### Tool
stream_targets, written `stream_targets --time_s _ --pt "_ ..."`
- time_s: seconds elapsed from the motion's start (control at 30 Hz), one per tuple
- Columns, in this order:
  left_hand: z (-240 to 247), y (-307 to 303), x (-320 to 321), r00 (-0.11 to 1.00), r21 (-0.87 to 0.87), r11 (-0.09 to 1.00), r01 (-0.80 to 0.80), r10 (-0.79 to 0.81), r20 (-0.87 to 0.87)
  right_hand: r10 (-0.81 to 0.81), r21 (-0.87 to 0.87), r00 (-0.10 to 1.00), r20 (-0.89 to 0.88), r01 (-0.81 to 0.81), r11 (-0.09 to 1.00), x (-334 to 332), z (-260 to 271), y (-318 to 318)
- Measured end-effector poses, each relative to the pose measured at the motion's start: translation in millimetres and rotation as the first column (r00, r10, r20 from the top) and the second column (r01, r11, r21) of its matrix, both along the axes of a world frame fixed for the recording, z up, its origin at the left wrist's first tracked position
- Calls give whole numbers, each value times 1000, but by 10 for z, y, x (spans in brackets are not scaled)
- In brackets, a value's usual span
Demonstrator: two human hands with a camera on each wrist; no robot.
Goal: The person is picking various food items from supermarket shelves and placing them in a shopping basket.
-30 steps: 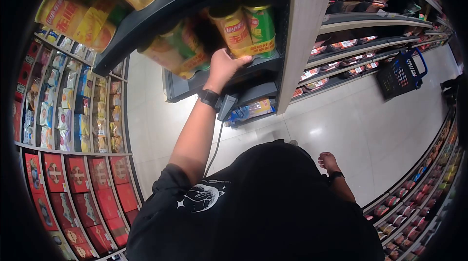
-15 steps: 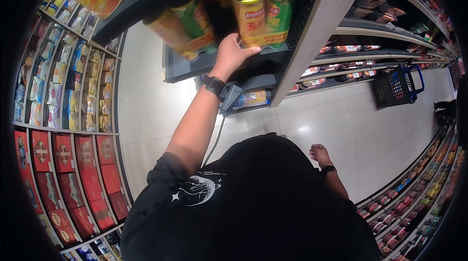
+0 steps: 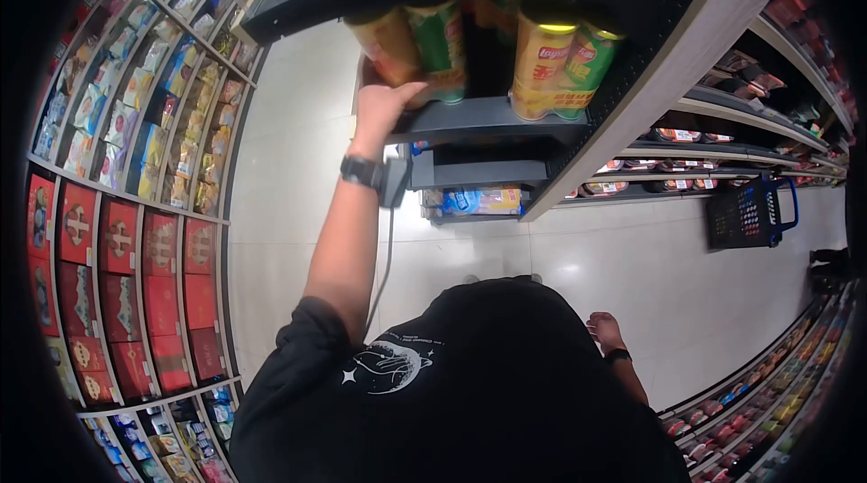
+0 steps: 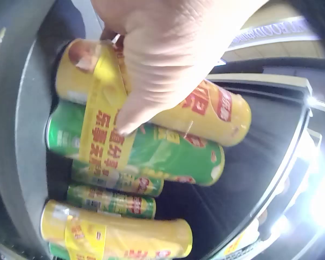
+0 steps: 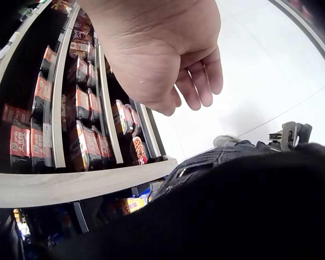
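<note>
My left hand point(image 3: 381, 115) is at the front of the dark shelf point(image 3: 483, 115), gripping a banded pair: a yellow canister point(image 3: 386, 48) and a green canister point(image 3: 440, 42). From the left wrist view, the thumb of that hand point(image 4: 162, 59) presses on the yellow band point(image 4: 105, 111) around the yellow canister point(image 4: 222, 111) and green canister point(image 4: 187, 154); the other fingers are mostly hidden. Another pair, a yellow canister point(image 3: 539, 68) with a green one point(image 3: 587, 72), stands upright to the right. My right hand point(image 3: 607, 331) hangs low, holding nothing; its fingers point(image 5: 200, 81) are loosely bent.
A blue-black shopping basket point(image 3: 742, 215) is on the floor at the right. Packaged trays point(image 3: 605, 187) fill the shelves beyond the upright panel point(image 3: 664, 77). Red boxes point(image 3: 163, 302) and bagged goods point(image 3: 117, 126) line the left. A lower shelf holds blue and yellow packs point(image 3: 479, 201).
My left hand has moved left from the right-hand pair to the left-hand pair and now grips it. The right-hand pair stays on the shelf. The view has shifted.
</note>
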State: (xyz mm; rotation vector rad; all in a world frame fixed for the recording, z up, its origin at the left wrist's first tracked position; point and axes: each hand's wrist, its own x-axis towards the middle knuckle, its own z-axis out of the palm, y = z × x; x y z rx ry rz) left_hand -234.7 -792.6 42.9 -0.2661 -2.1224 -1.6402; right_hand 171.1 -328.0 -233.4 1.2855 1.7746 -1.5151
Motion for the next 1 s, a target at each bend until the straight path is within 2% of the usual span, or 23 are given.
stream_targets --time_s 0.07,0.17,0.2,0.3,0.33,0.57,0.67,0.77,0.87,0.97,1.0 --pt "11 -89 -8 954 90 987 136 -155 257 12 9 1000 1 -12 1000 25 64 -18" --pt "-58 -160 -5 963 33 984 175 -178 201 62 32 998 8 -63 998 -7 206 -88" --pt "-48 -167 16 936 29 979 202 -202 288 58 38 998 8 -58 998 -6 206 -107" --pt "-18 -118 75 932 -37 971 237 -217 291 51 43 999 -2 -51 998 20 208 -193" --pt "146 -47 184 914 -44 967 252 -223 339 58 40 998 -6 -58 998 48 238 -219" --pt "168 294 283 907 83 937 338 -348 237 29 34 999 25 -29 999 287 270 -254" --pt "108 366 274 887 114 935 335 -354 297 39 26 998 40 -40 999 311 290 -213" --pt "151 451 352 912 111 950 291 -310 268 35 21 999 36 -35 999 345 135 -73" --pt "97 465 368 912 67 958 277 -284 295 3 -56 1000 -9 -4 998 360 50 137" --pt "-272 420 319 973 -119 983 143 -117 199 -29 -119 995 -97 17 993 545 -251 546" --pt "-250 567 440 981 72 992 107 -117 157 -49 -127 995 -85 38 991 552 -256 661"
